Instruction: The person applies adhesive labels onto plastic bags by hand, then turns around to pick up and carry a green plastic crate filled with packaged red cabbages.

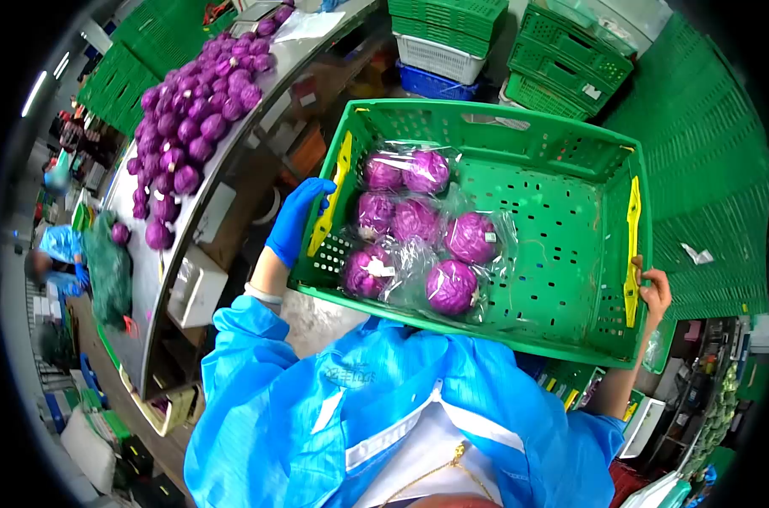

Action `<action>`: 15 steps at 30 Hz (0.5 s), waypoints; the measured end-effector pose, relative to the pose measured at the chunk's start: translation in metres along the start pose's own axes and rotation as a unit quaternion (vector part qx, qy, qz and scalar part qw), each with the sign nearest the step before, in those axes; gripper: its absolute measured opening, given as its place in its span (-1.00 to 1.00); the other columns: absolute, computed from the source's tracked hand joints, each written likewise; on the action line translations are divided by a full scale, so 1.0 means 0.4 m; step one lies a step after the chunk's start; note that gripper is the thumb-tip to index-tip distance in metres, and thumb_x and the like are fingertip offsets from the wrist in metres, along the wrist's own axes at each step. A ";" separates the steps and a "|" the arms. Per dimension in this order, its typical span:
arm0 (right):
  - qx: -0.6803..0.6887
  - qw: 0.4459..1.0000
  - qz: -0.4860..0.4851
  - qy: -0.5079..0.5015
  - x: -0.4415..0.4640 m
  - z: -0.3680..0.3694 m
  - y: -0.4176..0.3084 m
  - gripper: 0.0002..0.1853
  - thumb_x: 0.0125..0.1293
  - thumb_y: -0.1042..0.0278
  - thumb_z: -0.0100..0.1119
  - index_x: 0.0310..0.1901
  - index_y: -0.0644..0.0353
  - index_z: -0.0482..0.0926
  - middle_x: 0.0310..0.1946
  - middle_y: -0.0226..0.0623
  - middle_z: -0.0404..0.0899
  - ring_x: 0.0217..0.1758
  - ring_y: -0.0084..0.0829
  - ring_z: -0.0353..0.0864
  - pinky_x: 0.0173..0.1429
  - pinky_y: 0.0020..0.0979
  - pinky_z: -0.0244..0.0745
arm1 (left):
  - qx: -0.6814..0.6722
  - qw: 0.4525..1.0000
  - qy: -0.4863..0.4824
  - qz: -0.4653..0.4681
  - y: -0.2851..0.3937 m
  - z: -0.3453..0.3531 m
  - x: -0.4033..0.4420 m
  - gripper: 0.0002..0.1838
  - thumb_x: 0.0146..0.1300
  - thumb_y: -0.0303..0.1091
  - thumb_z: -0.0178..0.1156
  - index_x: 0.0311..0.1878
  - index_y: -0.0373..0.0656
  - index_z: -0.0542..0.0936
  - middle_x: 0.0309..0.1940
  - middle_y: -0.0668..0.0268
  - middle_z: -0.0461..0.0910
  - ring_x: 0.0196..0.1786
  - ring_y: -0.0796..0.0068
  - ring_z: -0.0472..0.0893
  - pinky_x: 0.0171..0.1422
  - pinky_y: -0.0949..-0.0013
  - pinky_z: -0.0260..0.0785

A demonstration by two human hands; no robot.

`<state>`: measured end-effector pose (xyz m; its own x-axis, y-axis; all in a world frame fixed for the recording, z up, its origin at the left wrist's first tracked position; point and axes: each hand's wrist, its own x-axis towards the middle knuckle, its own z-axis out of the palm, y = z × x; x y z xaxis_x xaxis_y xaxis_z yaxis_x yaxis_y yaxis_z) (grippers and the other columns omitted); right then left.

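Note:
Held in front of my chest is a green plastic crate (562,343) with yellow handles on its two short sides. My left hand (295,222), in a blue glove, grips the left side by the yellow handle (329,199). On the opposite side my bare right hand (653,292) is closed around the rim at the other yellow handle (632,254). Several red cabbages (416,220) wrapped in clear plastic lie in the left half of the crate. A few carry small white labels. The crate's right half shows its perforated floor.
A long metal table (168,279) on the left bears a big heap of red cabbages (190,118) and a green net sack (111,271). Stacked crates (443,51) stand ahead, with a tall wall of green crates (697,169) at right. Another person (61,245) in blue is far left.

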<state>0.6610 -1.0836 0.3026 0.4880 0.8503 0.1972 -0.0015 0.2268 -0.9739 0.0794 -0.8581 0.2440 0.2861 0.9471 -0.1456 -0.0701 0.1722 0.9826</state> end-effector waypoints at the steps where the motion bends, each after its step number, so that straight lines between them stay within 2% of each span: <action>1: -0.035 0.999 -0.007 -0.014 0.080 0.023 0.042 -0.69 -0.04 0.48 0.04 -0.20 0.41 0.50 -0.02 0.12 0.60 0.04 -0.20 0.60 0.20 -0.26 0.44 | -0.003 1.000 -0.004 -0.003 0.003 -0.039 0.098 -0.77 0.39 -0.22 0.03 -0.13 -0.08 0.63 -0.25 0.48 0.43 -0.20 0.65 0.39 0.01 0.53 0.25; 2: -0.073 0.997 -0.017 -0.032 0.167 0.017 0.092 -0.69 -0.04 0.48 0.04 -0.20 0.40 0.50 -0.01 0.13 0.59 0.04 -0.20 0.60 0.21 -0.26 0.44 | -0.010 1.000 -0.006 -0.004 -0.002 -0.071 0.193 -0.77 0.40 -0.21 0.03 -0.13 -0.08 0.63 -0.25 0.48 0.44 -0.20 0.65 0.39 0.01 0.53 0.25; 3: -0.107 0.993 -0.038 -0.044 0.052 -0.071 0.050 -0.69 -0.03 0.48 0.04 -0.20 0.40 0.50 0.00 0.13 0.59 0.04 -0.20 0.60 0.21 -0.25 0.44 | -0.015 1.000 -0.013 0.007 -0.019 -0.017 0.070 -0.76 0.40 -0.21 0.03 -0.13 -0.08 0.63 -0.25 0.48 0.44 -0.19 0.65 0.39 0.02 0.54 0.24; 6: -0.120 0.988 -0.054 -0.075 0.137 -0.043 0.094 -0.68 -0.05 0.51 0.03 -0.18 0.38 0.51 -0.01 0.10 0.60 0.06 -0.20 0.60 0.32 -0.17 0.39 | -0.008 1.000 0.015 -0.010 -0.025 -0.019 0.129 -0.78 0.39 -0.23 0.04 -0.13 -0.09 0.63 -0.26 0.49 0.43 -0.20 0.65 0.38 0.01 0.54 0.23; 7: -0.128 0.986 -0.058 -0.085 0.186 -0.029 0.098 -0.68 -0.05 0.52 0.03 -0.18 0.37 0.51 -0.01 0.09 0.61 0.05 -0.21 0.60 0.34 -0.15 0.37 | -0.009 1.000 0.024 -0.019 -0.025 -0.016 0.165 -0.78 0.39 -0.23 0.05 -0.13 -0.10 0.63 -0.26 0.49 0.43 -0.20 0.65 0.38 0.01 0.54 0.23; 8: -0.217 0.962 -0.094 -0.135 0.304 -0.060 0.138 -0.68 -0.05 0.54 0.03 -0.18 0.37 0.52 0.01 0.10 0.59 0.07 -0.21 0.60 0.35 -0.14 0.36 | -0.008 0.999 0.037 -0.013 -0.029 -0.031 0.242 -0.80 0.37 -0.25 0.07 -0.13 -0.10 0.63 -0.27 0.50 0.43 -0.20 0.66 0.39 0.00 0.55 0.23; 9: -0.198 0.967 -0.083 -0.136 0.419 -0.060 0.191 -0.69 -0.04 0.54 0.03 -0.18 0.38 0.51 0.01 0.09 0.59 0.07 -0.22 0.59 0.34 -0.15 0.36 | -0.007 0.999 0.050 0.000 0.003 -0.024 0.324 -0.81 0.36 -0.26 0.08 -0.14 -0.10 0.63 -0.28 0.49 0.43 -0.21 0.66 0.40 -0.02 0.55 0.23; 11: -0.161 0.980 -0.047 -0.109 0.519 0.091 0.172 -0.69 -0.04 0.54 0.01 -0.19 0.40 0.51 0.00 0.10 0.58 0.08 -0.20 0.59 0.32 -0.15 0.36 | -0.002 0.999 0.052 0.011 0.025 -0.058 0.422 -0.81 0.37 -0.27 0.07 -0.14 -0.08 0.63 -0.29 0.48 0.42 -0.23 0.66 0.40 -0.03 0.55 0.24; 13: -0.106 0.984 -0.078 -0.119 0.586 0.145 0.155 -0.69 -0.05 0.54 0.01 -0.20 0.41 0.50 0.00 0.11 0.58 0.06 -0.21 0.59 0.30 -0.18 0.37 | -0.022 0.998 0.061 -0.002 0.065 -0.066 0.476 -0.81 0.37 -0.25 0.08 -0.14 -0.08 0.64 -0.31 0.48 0.41 -0.23 0.66 0.40 -0.03 0.55 0.24; 15: -0.083 0.987 -0.052 -0.126 0.774 0.233 0.135 -0.70 -0.05 0.52 0.00 -0.21 0.40 0.49 0.01 0.16 0.57 0.06 -0.19 0.58 0.28 -0.19 0.38 | -0.041 0.995 0.087 -0.018 0.121 -0.075 0.614 -0.79 0.38 -0.20 0.08 -0.15 -0.05 0.65 -0.33 0.48 0.41 -0.25 0.66 0.40 -0.03 0.54 0.24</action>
<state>0.7306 -0.7641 0.3217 0.2460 0.9221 0.2988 0.1898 0.2565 -0.9477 0.1174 -0.6091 0.2523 0.1206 0.9712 -0.2055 -0.1425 0.2218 0.9646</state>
